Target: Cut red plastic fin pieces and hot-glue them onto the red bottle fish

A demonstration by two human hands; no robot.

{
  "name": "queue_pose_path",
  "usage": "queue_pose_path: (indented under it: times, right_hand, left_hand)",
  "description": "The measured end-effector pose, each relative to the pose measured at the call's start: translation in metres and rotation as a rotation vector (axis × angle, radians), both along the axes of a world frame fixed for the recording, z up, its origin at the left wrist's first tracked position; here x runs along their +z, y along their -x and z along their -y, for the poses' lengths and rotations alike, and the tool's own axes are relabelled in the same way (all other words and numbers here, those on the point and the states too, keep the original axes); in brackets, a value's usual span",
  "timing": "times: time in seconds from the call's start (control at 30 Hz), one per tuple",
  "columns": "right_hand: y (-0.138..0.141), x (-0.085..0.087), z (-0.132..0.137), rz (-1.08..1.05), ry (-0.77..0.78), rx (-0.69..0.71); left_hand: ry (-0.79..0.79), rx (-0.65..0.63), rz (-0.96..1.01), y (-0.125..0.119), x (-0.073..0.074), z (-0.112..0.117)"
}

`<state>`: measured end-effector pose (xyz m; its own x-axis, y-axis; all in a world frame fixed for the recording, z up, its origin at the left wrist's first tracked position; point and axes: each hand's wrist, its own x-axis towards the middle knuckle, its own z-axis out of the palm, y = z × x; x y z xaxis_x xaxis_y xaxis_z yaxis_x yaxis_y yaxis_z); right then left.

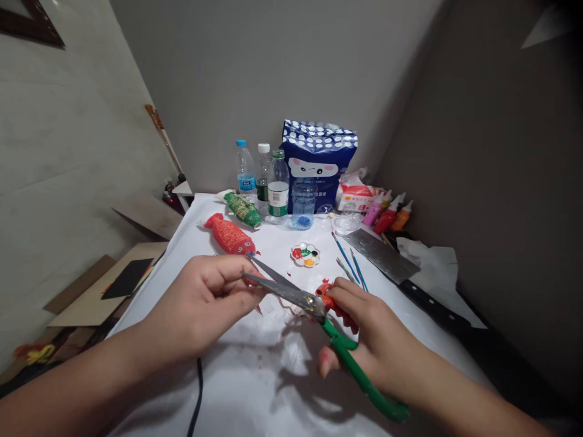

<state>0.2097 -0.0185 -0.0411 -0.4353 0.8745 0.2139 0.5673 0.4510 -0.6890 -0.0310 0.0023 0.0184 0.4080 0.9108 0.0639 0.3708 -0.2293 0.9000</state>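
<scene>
My right hand (376, 331) holds a pair of scissors (291, 294) with a green handle and an orange-red one. Their blades are parted and point left, reaching the fingertips of my left hand (200, 303). Those fingertips are pinched together on a small red piece (259, 277), mostly hidden by the fingers and blades. Just beyond my left hand lies a red painted bottle fish (230, 235) with stuck-on eyes, and behind it a green painted bottle fish (243, 210). Small red scraps lie on the white-covered table (246, 394) under the scissors.
A paint palette (306, 255) and several brushes (348, 255) lie mid-table. A cleaver (382, 252) rests at the right edge. Plastic bottles (277, 188), a cut bottle cup (303, 206), a blue bag (316, 158) and paint tubes (394, 212) stand behind. Cardboard (91, 294) lies left.
</scene>
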Motion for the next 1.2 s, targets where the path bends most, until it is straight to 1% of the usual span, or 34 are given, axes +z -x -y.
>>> queue_pose_path:
  times: [0.27,0.37,0.43,0.5,0.57,0.6,0.63,0.73,0.8,0.97,1.07,1.13,1.2]
  right_hand:
    - [0.002,-0.001,0.004,-0.028,0.021,0.002]
    - [0.004,0.001,0.004,-0.061,0.051,0.014]
    - [0.005,0.000,0.004,-0.117,0.129,0.035]
    - [0.006,-0.002,0.004,-0.236,0.263,0.049]
    - [0.008,-0.006,0.004,-0.379,0.378,0.031]
    - [0.008,-0.007,0.004,-0.433,0.399,0.014]
    - [0.009,-0.008,0.004,-0.465,0.392,-0.002]
    - [0.012,-0.008,0.004,-0.482,0.271,-0.033]
    - [0.014,-0.008,0.005,-0.508,0.224,-0.044]
    - [0.018,-0.011,0.006,-0.656,0.258,-0.124]
    - [0.019,-0.014,0.005,-0.690,0.287,-0.117]
    - [0.020,-0.015,0.004,-0.715,0.313,-0.121]
    - [0.021,-0.016,0.004,-0.723,0.318,-0.141]
  left_hand:
    - [0.003,-0.027,0.031,0.003,0.002,0.003]
    - [0.040,-0.011,0.041,0.003,0.001,0.003]
    - [0.085,0.014,0.051,0.003,-0.001,0.003]
    - [0.136,0.023,0.078,0.002,-0.004,0.003]
    - [0.192,0.007,0.117,-0.001,-0.008,0.002]
    - [0.227,-0.002,0.135,-0.003,-0.010,0.002]
    - [0.262,-0.008,0.148,-0.005,-0.012,0.002]
    - [0.348,-0.041,0.158,-0.015,-0.020,0.001]
    - [0.395,-0.064,0.171,-0.021,-0.024,0.001]
    - [0.490,-0.082,0.215,-0.031,-0.037,0.002]
    - [0.509,-0.087,0.215,-0.032,-0.044,0.001]
    - [0.503,-0.072,0.193,-0.033,-0.045,0.001]
    - [0.488,-0.058,0.145,-0.036,-0.043,0.001]
